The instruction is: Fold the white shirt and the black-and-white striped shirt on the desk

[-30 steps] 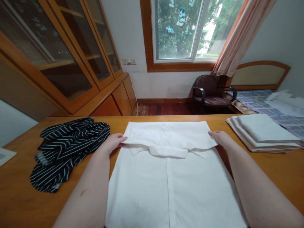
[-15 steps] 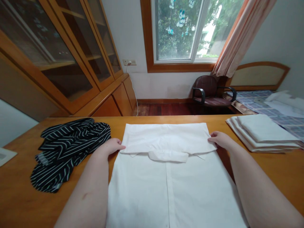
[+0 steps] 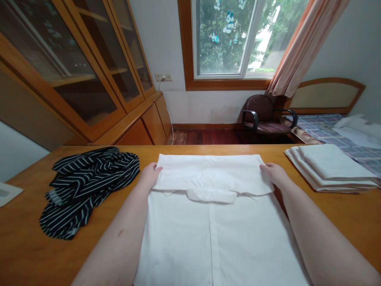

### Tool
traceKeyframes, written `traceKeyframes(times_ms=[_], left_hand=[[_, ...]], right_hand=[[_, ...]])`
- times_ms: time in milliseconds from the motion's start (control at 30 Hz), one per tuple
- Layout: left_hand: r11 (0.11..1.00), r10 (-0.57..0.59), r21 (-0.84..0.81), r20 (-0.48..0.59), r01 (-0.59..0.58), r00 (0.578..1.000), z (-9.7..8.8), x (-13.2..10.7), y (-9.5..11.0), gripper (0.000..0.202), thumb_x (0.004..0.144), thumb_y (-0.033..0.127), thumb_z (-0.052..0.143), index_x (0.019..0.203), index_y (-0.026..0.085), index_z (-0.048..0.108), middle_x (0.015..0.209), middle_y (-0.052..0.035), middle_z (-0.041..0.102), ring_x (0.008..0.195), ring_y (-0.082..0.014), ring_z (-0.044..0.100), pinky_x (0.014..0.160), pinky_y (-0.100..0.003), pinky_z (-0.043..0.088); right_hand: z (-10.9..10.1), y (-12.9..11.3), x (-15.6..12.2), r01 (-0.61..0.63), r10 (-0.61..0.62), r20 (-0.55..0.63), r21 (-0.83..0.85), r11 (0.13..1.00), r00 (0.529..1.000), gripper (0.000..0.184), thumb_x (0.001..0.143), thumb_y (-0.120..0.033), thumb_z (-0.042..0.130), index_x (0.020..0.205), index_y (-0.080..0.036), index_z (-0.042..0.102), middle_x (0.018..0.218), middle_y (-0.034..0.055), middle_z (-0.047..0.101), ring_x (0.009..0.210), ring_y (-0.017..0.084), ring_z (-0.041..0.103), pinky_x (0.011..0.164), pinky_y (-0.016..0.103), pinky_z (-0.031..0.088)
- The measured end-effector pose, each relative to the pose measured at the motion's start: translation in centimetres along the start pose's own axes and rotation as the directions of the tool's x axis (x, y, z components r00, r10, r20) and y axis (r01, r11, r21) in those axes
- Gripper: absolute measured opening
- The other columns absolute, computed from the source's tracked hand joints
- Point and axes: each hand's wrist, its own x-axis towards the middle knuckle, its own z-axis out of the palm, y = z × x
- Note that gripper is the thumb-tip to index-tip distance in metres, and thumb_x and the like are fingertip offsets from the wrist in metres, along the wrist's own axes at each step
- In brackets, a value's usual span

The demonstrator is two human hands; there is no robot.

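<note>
A white shirt lies spread on the wooden table, its collar near the middle. The far part of the shirt is folded over toward me as a straight band that partly covers the collar. My left hand pinches the band's left edge, thumb on top. At the opposite edge, my right hand grips the cloth between thumb and fingers; some fingertips are hidden under it. The shirt's near end runs out of view at the bottom.
A crumpled black-and-white striped garment rests on the table at left. Folded white cloths are stacked at right. Beyond the table's far edge stand a glass-fronted cabinet, an armchair and a bed.
My left hand has slid up the band's left edge, away from me, toward its far corner. The right hand stays almost in place on the right edge.
</note>
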Motion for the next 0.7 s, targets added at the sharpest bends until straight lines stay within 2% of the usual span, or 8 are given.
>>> traceKeyframes(times_ms=[133, 300, 467, 600, 700], left_hand=[[0.999, -0.009, -0.05, -0.004, 0.009, 1.0, -0.9, -0.4, 0.2, 0.03, 0.08, 0.034, 0.053, 0.102, 0.016, 0.062, 0.104, -0.012, 0.067, 0.094, -0.0258, 0.062, 0.077, -0.029, 0.045], [0.993, -0.031, -0.116, 0.031, 0.034, 0.999, -1.4, -0.5, 0.1, 0.027, 0.078, 0.03, 0.055, 0.1, 0.016, 0.062, 0.102, -0.0103, 0.068, 0.089, -0.0222, 0.064, 0.074, -0.025, 0.045], [1.0, -0.022, 0.017, 0.119, 0.02, 0.993, -1.2, -0.2, -0.3, 0.03, 0.076, 0.031, 0.056, 0.1, 0.015, 0.063, 0.101, -0.0125, 0.069, 0.088, -0.0244, 0.064, 0.071, -0.027, 0.045], [0.995, -0.011, 0.1, 0.132, -0.002, 0.991, -1.5, -0.6, 0.1, 0.034, 0.073, 0.033, 0.057, 0.101, 0.015, 0.063, 0.103, -0.014, 0.068, 0.091, -0.0277, 0.064, 0.071, -0.029, 0.045], [0.99, -0.001, 0.138, 0.121, -0.016, 0.993, -1.7, -1.1, 0.5, 0.037, 0.072, 0.033, 0.057, 0.103, 0.014, 0.062, 0.106, -0.0167, 0.067, 0.095, -0.0314, 0.062, 0.073, -0.032, 0.045]], right_hand=[[0.0, 0.0, 0.2, 0.024, -0.025, -0.017, -0.097, 0.995, 1.0, 0.03, 0.079, -0.038, 0.047, 0.074, -0.014, 0.064, 0.072, 0.0106, 0.065, 0.067, 0.021, 0.058, 0.058, 0.027, 0.038], [-0.2, -0.3, 0.0, 0.015, -0.015, 0.0, -0.068, 0.998, 1.0, 0.031, 0.079, -0.037, 0.045, 0.076, -0.013, 0.065, 0.075, 0.0106, 0.065, 0.068, 0.021, 0.058, 0.057, 0.026, 0.038], [-0.2, -0.7, -0.3, 0.05, -0.04, 0.07, -0.144, 0.988, 0.997, 0.027, 0.077, -0.031, 0.046, 0.079, -0.014, 0.066, 0.076, 0.0098, 0.066, 0.072, 0.021, 0.059, 0.06, 0.026, 0.038], [0.1, -0.8, -0.3, 0.077, -0.045, 0.11, -0.312, 0.947, 0.993, 0.028, 0.075, -0.036, 0.049, 0.082, -0.015, 0.067, 0.082, 0.0129, 0.067, 0.077, 0.025, 0.06, 0.06, 0.029, 0.038], [0.3, -0.8, -0.4, 0.081, -0.047, 0.102, -0.369, 0.926, 0.994, 0.032, 0.076, -0.04, 0.049, 0.081, -0.015, 0.066, 0.084, 0.0146, 0.067, 0.078, 0.026, 0.061, 0.06, 0.031, 0.038]])
